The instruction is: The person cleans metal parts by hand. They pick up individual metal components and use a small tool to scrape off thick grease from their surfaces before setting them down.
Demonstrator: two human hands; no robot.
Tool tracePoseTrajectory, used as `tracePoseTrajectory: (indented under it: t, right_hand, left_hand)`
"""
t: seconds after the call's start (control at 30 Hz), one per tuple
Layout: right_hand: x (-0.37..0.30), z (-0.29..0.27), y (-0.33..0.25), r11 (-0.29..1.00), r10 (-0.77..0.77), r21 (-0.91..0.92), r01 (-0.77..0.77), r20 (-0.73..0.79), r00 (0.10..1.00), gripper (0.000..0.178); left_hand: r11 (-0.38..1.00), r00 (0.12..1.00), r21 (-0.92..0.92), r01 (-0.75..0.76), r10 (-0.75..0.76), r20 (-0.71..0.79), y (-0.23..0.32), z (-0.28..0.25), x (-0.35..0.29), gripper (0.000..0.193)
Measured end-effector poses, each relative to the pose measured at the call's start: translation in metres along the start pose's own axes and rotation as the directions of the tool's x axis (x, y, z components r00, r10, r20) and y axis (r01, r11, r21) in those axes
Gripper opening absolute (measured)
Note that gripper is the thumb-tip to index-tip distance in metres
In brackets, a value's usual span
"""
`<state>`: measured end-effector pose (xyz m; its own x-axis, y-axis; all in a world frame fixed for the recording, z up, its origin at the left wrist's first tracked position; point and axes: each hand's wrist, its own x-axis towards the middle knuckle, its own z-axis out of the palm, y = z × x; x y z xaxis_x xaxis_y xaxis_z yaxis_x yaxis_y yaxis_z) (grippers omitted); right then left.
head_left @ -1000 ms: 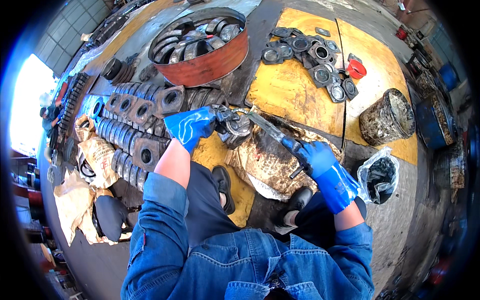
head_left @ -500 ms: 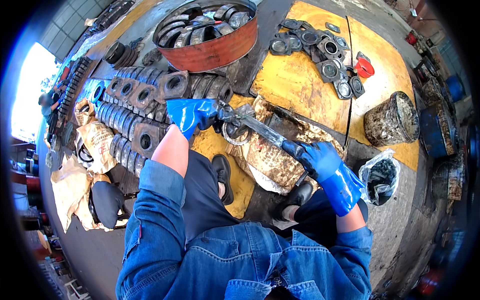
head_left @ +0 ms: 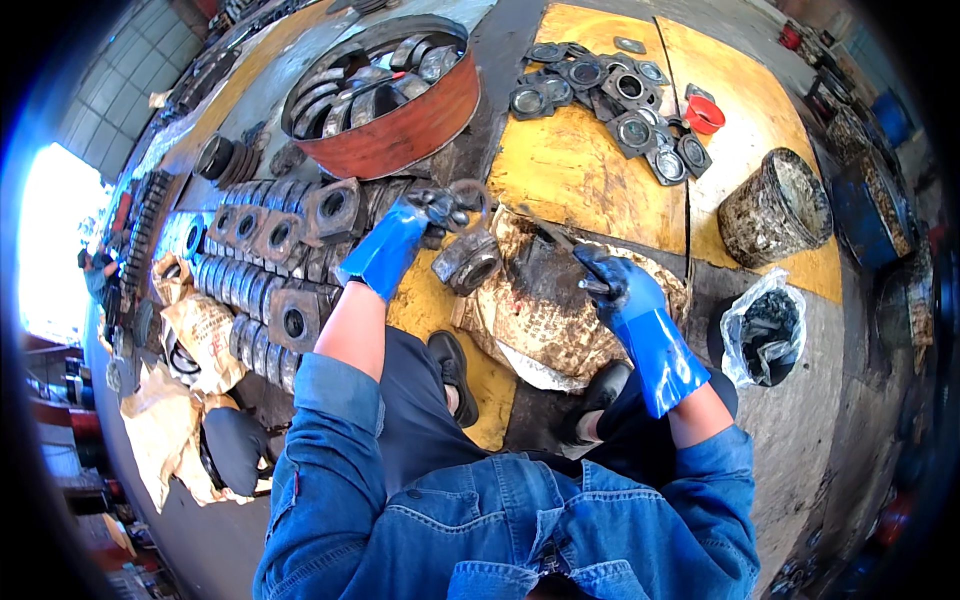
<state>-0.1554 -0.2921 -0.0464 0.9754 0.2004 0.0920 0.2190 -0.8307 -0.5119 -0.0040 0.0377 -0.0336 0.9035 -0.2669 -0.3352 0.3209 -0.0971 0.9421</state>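
Note:
My left hand, in a blue rubber glove with blackened fingers, is closed at the side of a thin, blurred ring. Just below it, a greasy metal housing with a round bore rests at the left edge of a grimy, brown-stained sheet. My right hand, gloved the same way, is wrapped round a dark, narrow hand tool. The tool points up and to the left over the sheet, and its exact kind cannot be made out.
Rows of ribbed metal parts with square flanges lie left. A red round tub of metal rings stands behind. Flat seal-like plates and a red cup lie on yellow boards. At right are a crusted bucket and a bag-lined bin.
My left hand has drawn away from the tool and now has a ring at its fingers. The tool has swung upward in my right hand. The housing shows more fully.

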Motion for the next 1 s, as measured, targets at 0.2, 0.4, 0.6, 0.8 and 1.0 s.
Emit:
tracePoseTrajectory:
  t: [0.2, 0.4, 0.6, 0.8, 1.0]
  right_hand:
    - [0.017, 0.024, -0.039, 0.96, -0.011, 0.28, 0.008, 0.008, 1.0, 0.032]
    - [0.03, 0.028, -0.058, 0.793, 0.08, 0.594, -0.133, 0.115, 0.99, 0.019]
    - [0.035, 0.028, -0.055, 0.754, 0.116, 0.643, -0.132, 0.068, 0.991, 0.029]
    - [0.026, 0.033, -0.042, 0.963, 0.124, 0.252, -0.101, -0.079, 0.989, 0.031]
    - [0.019, 0.011, -0.044, 0.925, 0.028, -0.38, -0.017, 0.023, 0.999, 0.048]
  left_hand:
    - [0.971, 0.975, 0.097, -0.217, 0.221, -0.034, -0.011, 0.017, 0.021, 0.023]
    - [0.902, 0.915, 0.165, -0.4, 0.403, 0.018, -0.012, 0.034, 0.03, 0.021]
    - [0.906, 0.922, 0.182, -0.382, 0.387, 0.008, -0.012, 0.041, 0.026, 0.023]
    - [0.972, 0.98, 0.124, -0.198, 0.201, -0.013, 0.004, 0.037, 0.007, 0.023]
    - [0.939, 0.979, 0.284, -0.195, 0.202, 0.007, 0.004, 0.031, 0.004, 0.021]
